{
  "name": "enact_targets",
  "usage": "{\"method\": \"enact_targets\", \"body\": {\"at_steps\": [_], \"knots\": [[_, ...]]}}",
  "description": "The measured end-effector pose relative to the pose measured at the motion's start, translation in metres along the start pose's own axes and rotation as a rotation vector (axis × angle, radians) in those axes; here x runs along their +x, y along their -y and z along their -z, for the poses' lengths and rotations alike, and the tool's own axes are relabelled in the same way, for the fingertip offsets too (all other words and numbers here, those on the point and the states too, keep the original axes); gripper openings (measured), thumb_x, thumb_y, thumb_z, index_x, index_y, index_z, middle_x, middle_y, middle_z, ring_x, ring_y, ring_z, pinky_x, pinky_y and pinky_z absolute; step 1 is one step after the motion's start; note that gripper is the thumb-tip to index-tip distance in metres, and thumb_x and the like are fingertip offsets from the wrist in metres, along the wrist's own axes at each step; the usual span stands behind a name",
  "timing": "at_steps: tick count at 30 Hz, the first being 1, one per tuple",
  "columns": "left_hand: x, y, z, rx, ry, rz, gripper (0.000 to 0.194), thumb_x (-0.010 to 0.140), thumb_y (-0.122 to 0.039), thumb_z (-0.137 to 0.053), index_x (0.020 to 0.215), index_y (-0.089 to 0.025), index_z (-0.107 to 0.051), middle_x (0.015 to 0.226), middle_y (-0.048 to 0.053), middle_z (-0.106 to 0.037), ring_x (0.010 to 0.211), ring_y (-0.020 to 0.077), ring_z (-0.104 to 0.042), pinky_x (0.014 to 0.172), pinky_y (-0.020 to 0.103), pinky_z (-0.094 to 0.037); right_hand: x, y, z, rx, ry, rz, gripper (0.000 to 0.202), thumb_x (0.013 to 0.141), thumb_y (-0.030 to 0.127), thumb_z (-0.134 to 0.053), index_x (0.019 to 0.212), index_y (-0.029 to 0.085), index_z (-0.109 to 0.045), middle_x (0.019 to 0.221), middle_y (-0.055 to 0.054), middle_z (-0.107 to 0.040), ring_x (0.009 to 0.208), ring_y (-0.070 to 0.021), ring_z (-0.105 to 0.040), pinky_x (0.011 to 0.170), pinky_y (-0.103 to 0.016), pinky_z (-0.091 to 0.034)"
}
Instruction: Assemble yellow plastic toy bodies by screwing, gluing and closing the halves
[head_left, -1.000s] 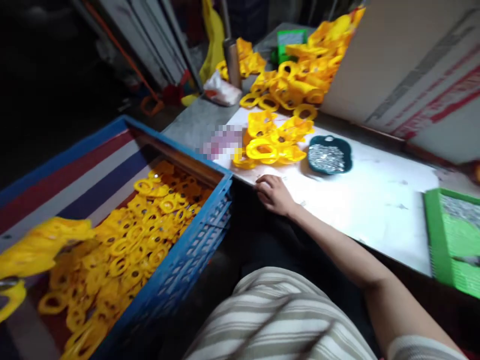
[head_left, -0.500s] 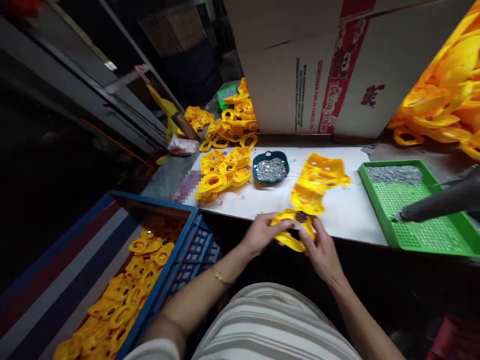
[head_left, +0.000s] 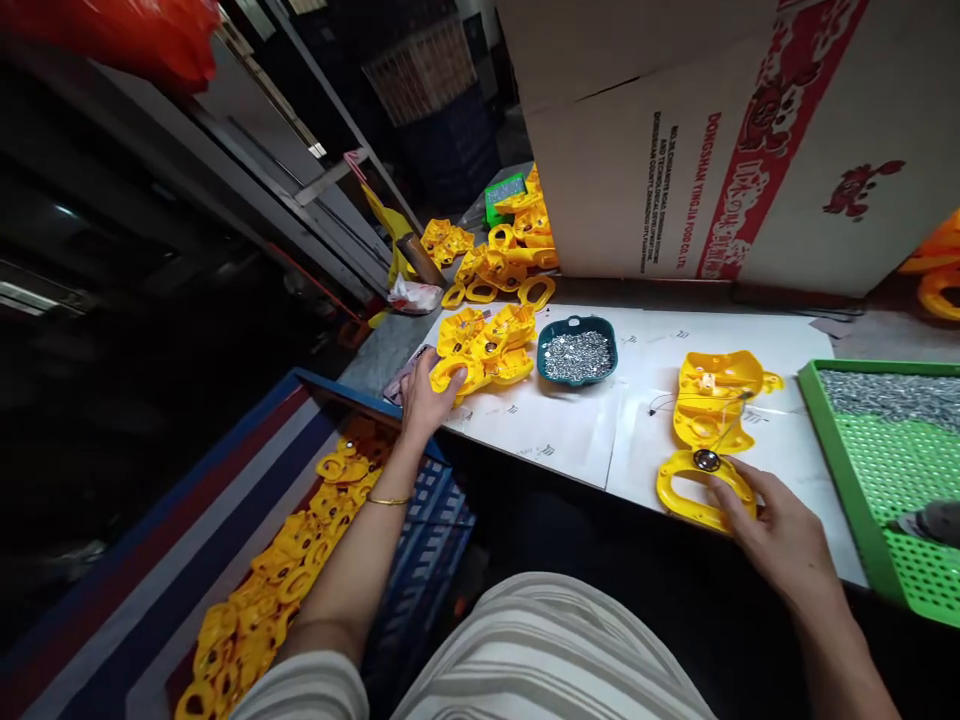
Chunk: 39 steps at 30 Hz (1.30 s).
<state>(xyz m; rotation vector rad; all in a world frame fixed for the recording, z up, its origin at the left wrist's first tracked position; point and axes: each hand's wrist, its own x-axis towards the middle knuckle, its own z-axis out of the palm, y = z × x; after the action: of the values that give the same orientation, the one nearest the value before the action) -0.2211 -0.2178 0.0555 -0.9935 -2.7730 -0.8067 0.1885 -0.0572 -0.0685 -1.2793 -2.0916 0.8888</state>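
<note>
My left hand [head_left: 429, 402] is closed on a yellow plastic shell with an oval opening [head_left: 459, 378], at the near left of a small pile of yellow shells [head_left: 510, 335]. My right hand [head_left: 784, 530] grips the right side of a yellow plastic ring-handled part [head_left: 679, 502], near the table's front edge. A round dark shiny piece [head_left: 706, 460] sits on top of that part. Just behind lies an open yellow shell [head_left: 712, 385] with thin wires across it. Between the two hands, farther back, stands a dark teal tray [head_left: 576, 378] of small silvery pieces.
A green perforated tray [head_left: 840, 480] holds silvery screws at right, with a dark tool tip [head_left: 934, 522] over it. A large carton [head_left: 615, 200] stands behind the table. Below left is a blue crate [head_left: 300, 378] of yellow parts. More yellow parts [head_left: 495, 265] lie farther back.
My left hand has left the ring-handled part and moved left to the pile of shells. My right hand has lowered that part to the table edge. The view has shifted.
</note>
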Motion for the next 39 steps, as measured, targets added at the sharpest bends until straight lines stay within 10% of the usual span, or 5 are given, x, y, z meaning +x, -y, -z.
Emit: {"method": "enact_targets", "body": {"at_steps": [5, 13, 20, 28, 39], "knots": [[0.007, 0.016, -0.018, 0.026, 0.105, -0.054, 0.056, 0.082, -0.045, -0.066, 0.125, -0.011, -0.055, 0.128, 0.014, -0.058, 0.120, 0.0296, -0.052, 0.104, 0.043, -0.040, -0.007, 0.019, -0.002, -0.132, -0.112, 0.007, 0.045, 0.089, 0.050, -0.046, 0.114, 0.017, -0.065, 0.097, -0.012, -0.067, 0.086, -0.0262, -0.065, 0.076, -0.041, -0.054], [0.024, 0.023, -0.033, -0.033, -0.166, -0.212, 0.054, 0.069, -0.052, -0.072, 0.104, -0.011, -0.065, 0.104, 0.009, -0.060, 0.107, 0.0298, -0.056, 0.103, 0.052, -0.041, -0.011, 0.024, 0.016, -0.295, -0.081, -0.143, 0.036, 0.090, 0.037, -0.053, 0.121, 0.024, -0.064, 0.102, -0.006, -0.062, 0.081, -0.0200, -0.064, 0.065, -0.031, -0.050], [-0.035, -0.039, -0.011, -0.146, -0.314, -0.645, 0.058, 0.066, -0.049, -0.079, 0.116, -0.023, -0.065, 0.126, 0.011, -0.052, 0.119, 0.0383, -0.050, 0.102, 0.057, -0.040, -0.019, 0.021, 0.023, -0.334, -0.088, -0.132, 0.035, 0.091, 0.035, -0.053, 0.122, 0.023, -0.064, 0.105, -0.007, -0.061, 0.083, -0.0197, -0.064, 0.065, -0.030, -0.051], [-0.139, -0.106, -0.098, -0.367, 0.187, -0.872, 0.062, 0.072, -0.057, -0.073, 0.119, -0.019, -0.057, 0.120, 0.013, -0.052, 0.115, 0.0301, -0.050, 0.098, 0.046, -0.044, -0.027, 0.029, 0.026, -0.398, -0.097, -0.138, 0.035, 0.090, 0.037, -0.055, 0.122, 0.026, -0.062, 0.106, -0.005, -0.061, 0.079, -0.0179, -0.064, 0.053, -0.027, -0.046], [-0.140, -0.105, -0.124, -0.045, 0.315, -0.879, 0.059, 0.074, -0.051, -0.074, 0.120, -0.019, -0.059, 0.126, 0.017, -0.055, 0.118, 0.0336, -0.050, 0.099, 0.046, -0.033, -0.029, 0.038, 0.016, -0.355, -0.316, -0.062, 0.029, 0.086, 0.040, -0.061, 0.109, 0.022, -0.069, 0.103, -0.007, -0.062, 0.082, -0.0163, -0.062, 0.060, -0.026, -0.048]]}}
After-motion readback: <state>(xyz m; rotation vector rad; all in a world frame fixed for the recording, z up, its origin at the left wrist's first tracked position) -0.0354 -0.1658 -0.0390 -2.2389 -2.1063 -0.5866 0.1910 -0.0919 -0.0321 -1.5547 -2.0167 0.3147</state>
